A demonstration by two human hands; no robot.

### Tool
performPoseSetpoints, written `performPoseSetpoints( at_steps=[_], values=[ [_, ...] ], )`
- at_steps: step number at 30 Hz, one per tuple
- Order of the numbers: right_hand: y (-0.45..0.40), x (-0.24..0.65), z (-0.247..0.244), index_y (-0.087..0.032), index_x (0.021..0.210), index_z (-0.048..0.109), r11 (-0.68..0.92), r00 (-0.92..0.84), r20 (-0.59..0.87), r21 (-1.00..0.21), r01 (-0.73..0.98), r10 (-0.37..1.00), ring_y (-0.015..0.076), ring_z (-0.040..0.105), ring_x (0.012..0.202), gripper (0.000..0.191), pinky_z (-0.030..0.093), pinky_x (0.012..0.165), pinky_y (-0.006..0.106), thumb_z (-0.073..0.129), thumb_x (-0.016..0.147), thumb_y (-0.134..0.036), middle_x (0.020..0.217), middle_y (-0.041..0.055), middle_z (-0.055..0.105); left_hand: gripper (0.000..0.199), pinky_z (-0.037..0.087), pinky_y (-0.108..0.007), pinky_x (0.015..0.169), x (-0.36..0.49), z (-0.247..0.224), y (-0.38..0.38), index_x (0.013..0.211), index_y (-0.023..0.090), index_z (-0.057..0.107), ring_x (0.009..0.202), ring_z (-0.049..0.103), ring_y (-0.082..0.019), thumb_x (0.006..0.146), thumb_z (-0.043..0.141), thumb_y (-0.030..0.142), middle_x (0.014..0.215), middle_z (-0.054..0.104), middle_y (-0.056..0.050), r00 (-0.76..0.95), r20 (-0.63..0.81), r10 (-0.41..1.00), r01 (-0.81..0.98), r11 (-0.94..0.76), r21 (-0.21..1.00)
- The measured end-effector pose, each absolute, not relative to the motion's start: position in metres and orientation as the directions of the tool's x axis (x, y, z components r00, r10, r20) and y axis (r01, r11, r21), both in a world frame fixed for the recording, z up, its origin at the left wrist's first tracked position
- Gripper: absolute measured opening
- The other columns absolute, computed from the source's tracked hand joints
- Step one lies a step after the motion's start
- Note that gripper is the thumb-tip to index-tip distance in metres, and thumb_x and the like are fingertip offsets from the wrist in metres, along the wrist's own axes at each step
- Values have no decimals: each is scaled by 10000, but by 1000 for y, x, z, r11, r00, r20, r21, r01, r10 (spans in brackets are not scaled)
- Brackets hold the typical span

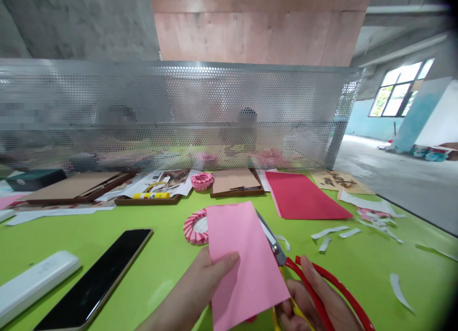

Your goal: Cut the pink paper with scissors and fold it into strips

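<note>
My left hand (203,278) grips a sheet of pink paper (239,235), with the thumb pressed on its front. In my right hand (322,293) is a pair of scissors (275,249) with red and yellow handles, my fingers around them. Their blades point up and away along the paper's right edge, partly behind the sheet. How far apart the blades are cannot be made out. Behind the paper's left edge lies a pleated pink-and-white paper ring (191,228), partly covered.
Red paper (307,195) and white paper strips (329,232) lie to the right. At the left are a phone (100,274) and a white case (39,283). Wooden frames (78,185), a yellow glue stick (150,196) and another pleated ring (202,181) stand before a perforated metal screen (200,97).
</note>
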State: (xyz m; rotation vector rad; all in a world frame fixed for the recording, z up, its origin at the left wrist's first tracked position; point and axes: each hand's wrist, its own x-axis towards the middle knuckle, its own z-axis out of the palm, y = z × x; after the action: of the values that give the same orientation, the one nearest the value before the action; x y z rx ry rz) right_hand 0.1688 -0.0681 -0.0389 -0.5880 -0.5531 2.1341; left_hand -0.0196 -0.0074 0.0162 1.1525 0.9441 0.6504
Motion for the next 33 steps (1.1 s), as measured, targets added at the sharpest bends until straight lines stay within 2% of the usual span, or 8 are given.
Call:
performPoseSetpoints(
  at_steps=[7,13,18,22,28,33],
  values=[
    [-72,163,-33,-124,586,510,-533,-487,-242,-542,-650,839,24,290,337,576,164,373,130,345,730,-658,424,-21,428,362,475,-283,622,-18,12,-9,1015,126,553,722,629,-205,756,539,380,905,675,-97,498,-243,832,-7,285,959],
    [-72,162,-33,-138,540,477,-505,-436,-265,-569,-649,860,32,257,343,624,170,369,138,300,695,-717,416,-26,415,440,488,-297,594,-16,12,-11,1104,118,500,717,636,-222,754,544,380,906,674,-114,497,-272,824,-32,330,943],
    [-73,162,-26,-130,582,498,-503,-478,-215,-592,-630,852,32,270,363,647,185,407,144,315,656,-746,410,-50,374,513,508,-367,617,-13,16,-11,1166,105,439,756,639,-270,750,547,385,930,665,-152,517,-305,799,-60,390,919],
    [-71,164,-27,-117,616,519,-497,-503,-172,-591,-635,847,40,316,393,679,189,435,152,328,625,-768,445,-24,413,485,507,-355,657,-11,16,-10,1135,104,455,801,636,-271,739,574,357,931,667,-154,488,-338,805,-68,421,904],
    [-70,168,-25,-106,664,519,-523,-564,-141,-602,-604,814,45,334,399,663,179,417,163,328,660,-741,487,-6,440,460,516,-397,615,-11,16,-10,1126,82,452,760,646,-294,741,578,301,887,679,-163,485,-400,778,-153,526,837],
    [-70,166,-14,-110,675,520,-539,-582,-128,-571,-619,803,36,303,385,637,165,363,151,396,635,-734,477,-33,401,473,508,-397,670,-17,19,-6,1148,75,439,768,648,-285,735,591,250,899,679,-159,542,-387,746,-225,572,789]
  ],
)
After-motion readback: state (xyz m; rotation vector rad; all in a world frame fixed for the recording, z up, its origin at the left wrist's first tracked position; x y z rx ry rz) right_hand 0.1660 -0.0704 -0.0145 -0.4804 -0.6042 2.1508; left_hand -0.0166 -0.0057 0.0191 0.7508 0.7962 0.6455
